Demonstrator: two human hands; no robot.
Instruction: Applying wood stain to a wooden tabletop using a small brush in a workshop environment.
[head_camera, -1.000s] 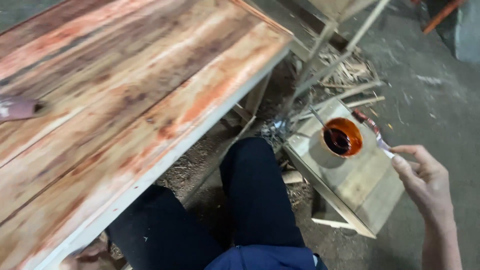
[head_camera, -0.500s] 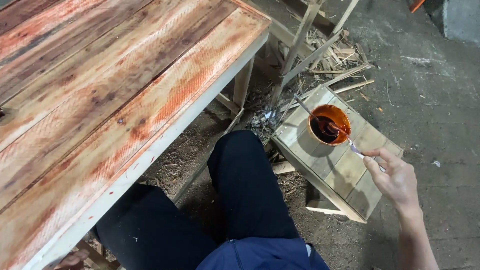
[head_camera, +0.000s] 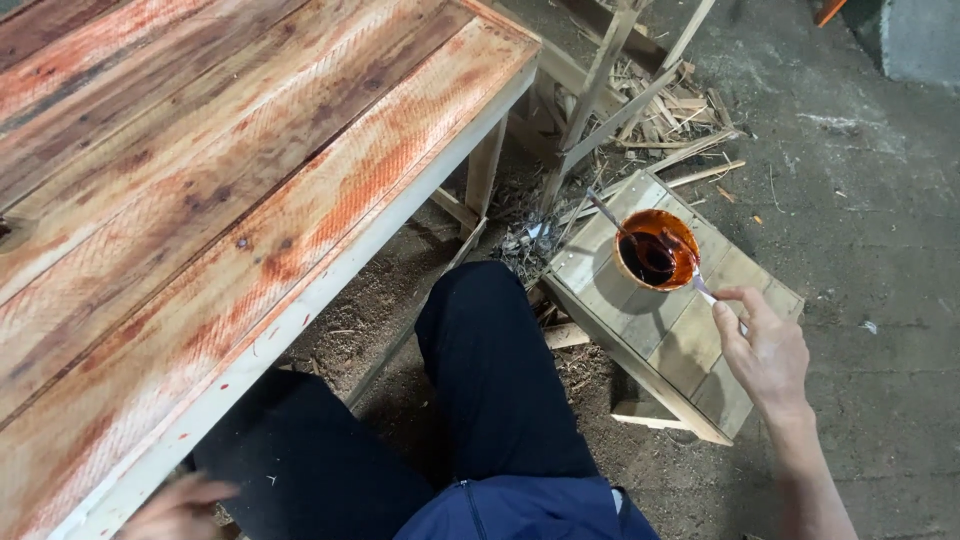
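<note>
While my left hand (head_camera: 180, 508) rests at the near edge of the stained plank table (head_camera: 250, 170), grip unclear, my right hand (head_camera: 765, 350) pinches a thin brush (head_camera: 700, 285). Its tip dips into the orange bowl (head_camera: 657, 248) of dark stain, which sits on a low wooden stool (head_camera: 680, 340) to my right. Beyond lie wood scraps (head_camera: 680, 110).

Left hand (head_camera: 180, 508) — cut off by bottom edge.

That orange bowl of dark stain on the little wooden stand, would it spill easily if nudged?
Probably: the bowl holds dark liquid that would likely slosh. It looks small and light, so a push could slide it on the stand. The right hand holds a brush dipped inside, which might tip it.
</note>
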